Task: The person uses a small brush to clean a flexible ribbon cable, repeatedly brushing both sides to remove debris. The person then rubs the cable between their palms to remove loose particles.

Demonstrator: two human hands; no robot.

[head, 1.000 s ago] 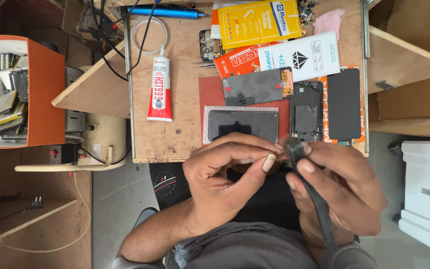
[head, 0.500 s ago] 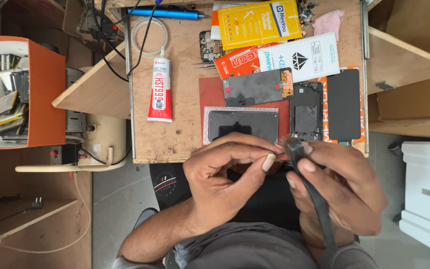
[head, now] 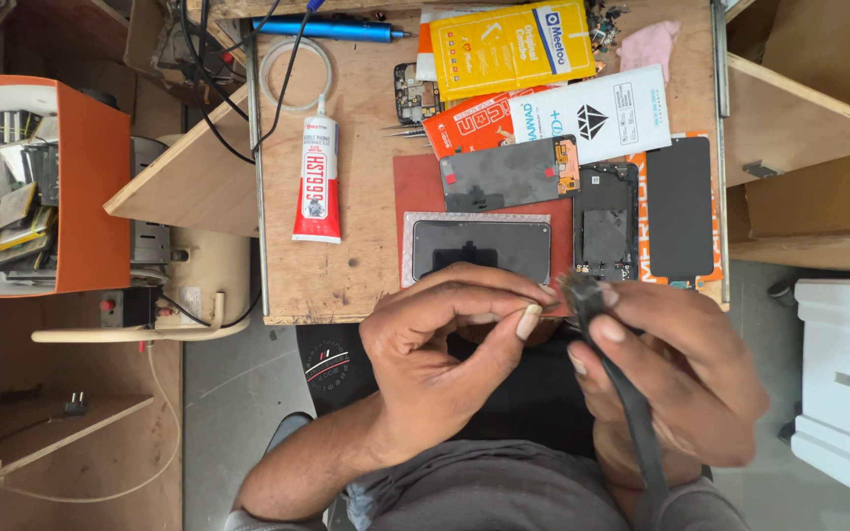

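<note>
— Brush (head: pixel 582 293) position?
— Just past the workbench (head: pixel 366 265) edge, between both hands. Left hand (head: pixel 445 364) pinches at its bristle tip from the left; right hand (head: pixel 671 379) is closed around the dark handle, whose long axis runs down toward the lap.
— Nearest hand?
— Both touching.

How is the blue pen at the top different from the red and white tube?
The blue pen is thin, one colour, and lies sideways along the table's far edge. The tube is fatter, red and white, and lies pointing away from the person, cap touching a clear plastic ring. Both lie flat on the wooden table, untouched.
</note>
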